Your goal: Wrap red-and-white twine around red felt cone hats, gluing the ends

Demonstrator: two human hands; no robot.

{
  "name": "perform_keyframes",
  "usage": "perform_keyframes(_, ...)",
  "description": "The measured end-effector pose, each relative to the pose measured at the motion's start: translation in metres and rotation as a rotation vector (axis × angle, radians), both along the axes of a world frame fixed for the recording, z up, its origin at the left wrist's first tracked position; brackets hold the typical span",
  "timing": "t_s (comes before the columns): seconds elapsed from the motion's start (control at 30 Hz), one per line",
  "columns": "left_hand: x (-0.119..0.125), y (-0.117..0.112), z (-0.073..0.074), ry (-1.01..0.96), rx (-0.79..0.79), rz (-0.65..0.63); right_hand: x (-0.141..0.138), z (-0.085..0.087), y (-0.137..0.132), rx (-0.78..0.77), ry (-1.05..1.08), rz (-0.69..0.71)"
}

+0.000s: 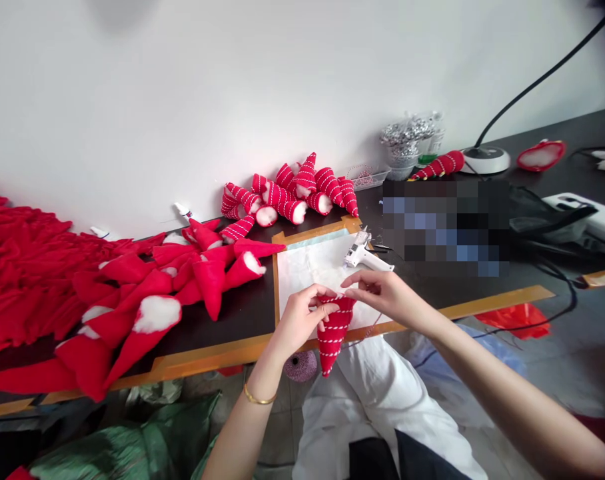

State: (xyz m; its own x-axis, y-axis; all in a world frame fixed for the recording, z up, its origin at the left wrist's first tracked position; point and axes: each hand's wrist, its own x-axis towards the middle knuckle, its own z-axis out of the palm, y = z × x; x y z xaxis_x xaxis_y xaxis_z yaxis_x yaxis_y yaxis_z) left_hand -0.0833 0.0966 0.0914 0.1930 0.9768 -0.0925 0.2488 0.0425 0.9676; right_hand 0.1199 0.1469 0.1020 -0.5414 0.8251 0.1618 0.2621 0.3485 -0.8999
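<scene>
Looks like fixing cord (337,327) near the rim — left hand (302,313) pinching the striped red cone (331,340), tip down at the table edge (222,353), right hand (380,293) at its wide end, can't tell if pinching — next likely calls for pressing cord flat.

I can't see beneath the pixelated patch (445,230) right of centre. The red cloth heap (27,280) is cut off at the left edge, the gooseneck stand (484,161) at upper right. My left hand (302,317) partly hides the striped cone (334,337) near the centre.
</scene>
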Motion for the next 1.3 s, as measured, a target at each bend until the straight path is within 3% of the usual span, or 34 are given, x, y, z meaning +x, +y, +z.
perform_keyframes(0.2,-0.013,0.008,-0.012,-0.067,-0.027,0.023,0.014,-0.017,0.007,-0.017,-0.009,-0.071)
perform_keyframes(0.47,-0.020,0.016,-0.018,-0.167,-0.072,-0.005,0.004,-0.046,0.016,-0.133,0.059,-0.004)
perform_keyframes(0.53,-0.024,0.017,-0.019,-0.138,-0.021,0.074,0.005,-0.047,0.017,-0.136,0.062,0.000)
perform_keyframes(0.63,-0.030,0.014,-0.017,0.023,0.183,0.288,0.010,-0.050,0.019,-0.138,0.059,-0.016)
perform_keyframes(0.67,-0.030,0.012,-0.017,0.089,0.246,0.306,0.012,-0.051,0.019,-0.139,0.055,-0.020)
perform_keyframes(0.8,-0.013,-0.005,-0.021,0.297,0.413,0.115,0.015,-0.056,0.018,-0.141,0.040,-0.031)
perform_keyframes(0.93,0.005,-0.020,-0.027,0.456,0.562,0.100,0.017,-0.056,0.014,-0.137,0.034,-0.063)
perform_keyframes(1.13,-0.006,-0.014,-0.021,0.285,0.571,0.217,0.020,-0.048,0.012,-0.130,0.041,-0.071)
perform_keyframes(1.3,-0.009,-0.008,-0.021,0.313,0.490,-0.004,0.018,-0.049,0.012,-0.127,0.044,-0.078)
